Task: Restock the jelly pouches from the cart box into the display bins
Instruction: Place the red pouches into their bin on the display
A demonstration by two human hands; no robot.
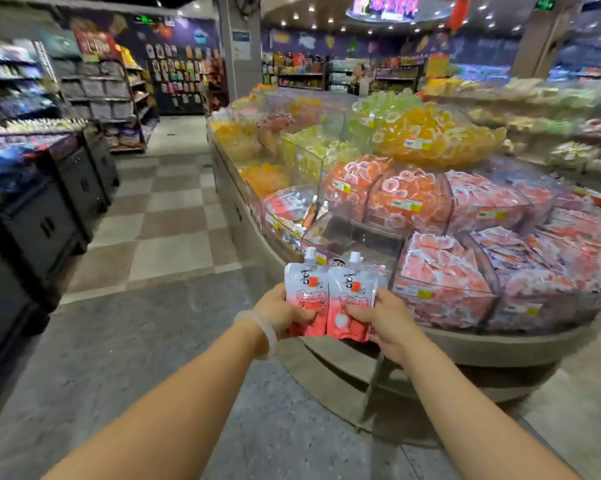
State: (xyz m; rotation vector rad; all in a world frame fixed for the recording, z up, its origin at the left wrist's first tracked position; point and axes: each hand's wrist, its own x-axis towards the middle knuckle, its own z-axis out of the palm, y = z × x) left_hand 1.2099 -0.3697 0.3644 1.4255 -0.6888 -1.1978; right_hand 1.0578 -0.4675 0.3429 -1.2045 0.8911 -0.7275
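Both bare forearms reach forward, left hand [282, 311] and right hand [385, 318] each gripping a red-and-white spouted jelly pouch [349, 299], next needing lowering into the near-empty clear acrylic bin [358, 233].

bg person [359, 77] by shelves | black crates [50, 216] L | checkered floor [174, 216], prob. tile

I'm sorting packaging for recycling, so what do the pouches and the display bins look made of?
Jelly pouches: glossy printed plastic film, probably; it shines, and the spout caps look like white hard plastic.
Display bins: clear rigid plastic, likely acrylic; the contents show through the walls.
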